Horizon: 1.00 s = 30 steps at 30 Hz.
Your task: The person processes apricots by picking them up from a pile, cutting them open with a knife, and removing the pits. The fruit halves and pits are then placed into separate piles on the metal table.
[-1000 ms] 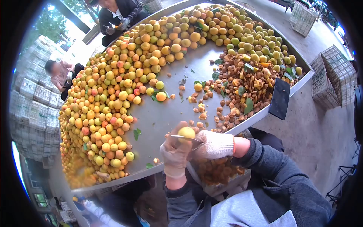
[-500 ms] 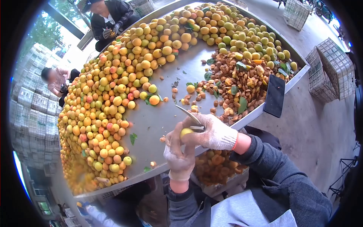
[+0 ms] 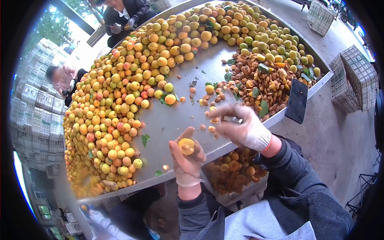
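Note:
My left hand (image 3: 187, 162), in a pale glove, holds a cut yellow apricot (image 3: 186, 146) above the table's near edge. A brownish spot like the pit shows in its open face. My right hand (image 3: 244, 126), also gloved and smeared by motion, is to the right and apart from the fruit. It grips a knife (image 3: 233, 119); a short piece of metal shows at the fingers, and the blade is blurred. Beyond my right hand lies a heap of brown apricot pits (image 3: 260, 82) with leaves and fruit scraps.
Whole apricots (image 3: 120, 108) cover the left and far sides of the metal table (image 3: 168, 124). A phone (image 3: 297, 101) lies on the right rim. Below the near edge is a container of apricot halves (image 3: 234, 170). Crates (image 3: 354, 80) stand right; two people work across the table.
My hands have come apart: the right moved right with the knife, and the left turned up with the apricot's cut face showing. The view has shifted slightly.

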Tool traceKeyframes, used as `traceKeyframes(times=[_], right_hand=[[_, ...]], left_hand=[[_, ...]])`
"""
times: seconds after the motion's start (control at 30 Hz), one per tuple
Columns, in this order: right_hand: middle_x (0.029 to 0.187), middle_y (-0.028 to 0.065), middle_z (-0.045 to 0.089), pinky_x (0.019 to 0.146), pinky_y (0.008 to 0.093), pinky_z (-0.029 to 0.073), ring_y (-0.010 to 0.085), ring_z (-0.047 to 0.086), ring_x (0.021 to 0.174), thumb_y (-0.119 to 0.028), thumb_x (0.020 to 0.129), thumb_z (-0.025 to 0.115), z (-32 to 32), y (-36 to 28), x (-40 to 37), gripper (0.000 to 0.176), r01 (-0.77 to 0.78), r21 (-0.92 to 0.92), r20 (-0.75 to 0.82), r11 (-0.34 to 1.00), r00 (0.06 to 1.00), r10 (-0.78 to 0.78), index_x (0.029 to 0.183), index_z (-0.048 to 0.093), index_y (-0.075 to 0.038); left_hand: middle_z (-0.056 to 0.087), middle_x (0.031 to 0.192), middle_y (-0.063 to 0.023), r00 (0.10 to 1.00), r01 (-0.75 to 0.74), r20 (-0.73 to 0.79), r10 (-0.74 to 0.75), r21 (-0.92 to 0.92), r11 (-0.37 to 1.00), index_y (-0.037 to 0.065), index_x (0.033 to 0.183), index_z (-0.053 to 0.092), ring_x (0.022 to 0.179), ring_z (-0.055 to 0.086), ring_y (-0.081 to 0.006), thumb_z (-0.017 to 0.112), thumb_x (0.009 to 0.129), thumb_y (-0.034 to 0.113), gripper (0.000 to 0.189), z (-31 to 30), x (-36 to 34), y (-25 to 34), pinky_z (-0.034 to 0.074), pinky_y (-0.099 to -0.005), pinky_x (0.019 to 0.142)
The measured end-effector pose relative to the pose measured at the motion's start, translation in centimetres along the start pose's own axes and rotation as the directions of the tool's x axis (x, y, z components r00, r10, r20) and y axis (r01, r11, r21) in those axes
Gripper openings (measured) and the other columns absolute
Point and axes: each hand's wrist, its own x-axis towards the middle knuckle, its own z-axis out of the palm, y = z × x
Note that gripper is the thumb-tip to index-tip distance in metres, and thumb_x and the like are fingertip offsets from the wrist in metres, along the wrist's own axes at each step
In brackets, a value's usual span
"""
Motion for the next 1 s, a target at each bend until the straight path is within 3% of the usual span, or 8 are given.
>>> traceKeyframes(times=[0.17,0.5,0.57,0.63,0.77,0.83,0.9,1.0], right_hand=[[0.056,-0.0007,0.042,0.035,0.0228,0.028,0.0074,0.035,0.037,0.000,0.089,0.049,3.1,-2.0,0.2,0.018,0.237,0.569,-0.418,0.788,0.908,0.029,0.106,0.056,-0.001],[0.082,0.0071,0.065,0.066,0.0264,0.051,0.0158,0.064,0.074,0.004,0.083,0.063,3.2,0.5,0.3,0.019,0.632,0.116,-0.213,0.766,0.769,-0.602,0.102,0.063,0.000],[0.089,0.0059,0.067,0.082,0.0286,0.050,0.0157,0.064,0.091,0.004,0.084,0.060,2.8,0.3,0.1,0.016,0.492,0.142,-0.061,0.859,0.871,-0.488,0.099,0.064,0.000],[0.081,0.0045,0.064,0.065,0.0254,0.050,0.0136,0.062,0.072,0.000,0.086,0.059,2.7,0.2,1.5,0.013,0.530,0.081,-0.095,0.844,0.847,-0.523,0.097,0.064,-0.001],[0.068,0.0001,0.054,0.041,0.0198,0.028,0.0052,0.041,0.044,-0.006,0.086,0.061,3.1,-0.8,1.3,0.009,0.066,0.598,-0.157,0.799,0.987,0.036,0.094,0.064,-0.004],[0.070,0.0005,0.056,0.048,0.0217,0.038,0.0095,0.050,0.052,-0.006,0.086,0.060,3.1,0.1,1.2,0.009,0.102,0.541,-0.189,0.834,0.982,0.002,0.094,0.064,-0.004],[0.072,0.0005,0.056,0.059,0.0253,0.045,0.0139,0.056,0.064,-0.006,0.086,0.058,3.2,0.8,1.0,0.009,0.534,-0.013,-0.033,0.845,0.845,-0.534,0.093,0.064,-0.004],[0.072,0.0010,0.056,0.051,0.0221,0.041,0.0109,0.052,0.057,-0.003,0.089,0.050,1.5,2.3,3.8,0.015,0.113,0.716,-0.084,0.689,0.994,-0.076,0.097,0.063,-0.003]], left_hand=[[0.048,0.061,-0.0022,0.986,0.138,-0.129,-0.106,0.274,0.952,0.005,0.121,0.053,0.045,0.045,-0.0114,0.042,0.089,0.066,0.070,2.2,-0.3,-1.5,0.036,-0.0230,0.039],[0.049,0.057,0.0000,0.973,0.144,-0.228,-0.044,0.444,0.884,0.002,0.089,0.060,0.043,0.045,-0.0066,0.046,0.094,0.056,0.056,3.8,-0.8,-2.5,0.033,-0.0199,0.038],[0.050,0.057,0.0003,0.983,0.074,-0.184,0.022,0.497,0.864,0.003,0.084,0.060,0.044,0.046,-0.0066,0.047,0.095,0.052,0.052,3.0,-0.8,-3.2,0.033,-0.0199,0.038],[0.050,0.057,0.0006,0.991,0.074,-0.136,0.021,0.651,0.756,0.004,0.078,0.058,0.046,0.048,-0.0062,0.048,0.097,0.046,0.047,2.4,-0.7,-3.4,0.035,-0.0201,0.040],[0.053,0.061,-0.0005,0.977,0.128,-0.214,-0.014,0.528,0.839,0.002,0.077,0.057,0.047,0.047,-0.0057,0.047,0.098,0.038,0.043,3.0,-0.5,-3.6,0.036,-0.0210,0.042],[0.060,0.066,-0.0041,0.889,-0.378,0.303,0.342,0.908,0.179,-0.001,0.079,0.057,0.051,0.052,-0.0089,0.046,0.099,0.029,0.038,1.0,0.2,-4.5,0.041,-0.0246,0.047],[0.062,0.068,-0.0058,0.919,-0.325,0.180,0.352,0.851,0.414,-0.002,0.080,0.057,0.054,0.054,-0.0108,0.044,0.099,0.027,0.037,0.4,0.6,-5.8,0.043,-0.0266,0.049],[0.064,0.070,-0.0080,0.982,-0.144,0.020,0.188,0.725,0.674,-0.002,0.082,0.057,0.059,0.058,-0.0135,0.040,0.099,0.026,0.037,1.7,0.0,-4.7,0.046,-0.0293,0.053]])
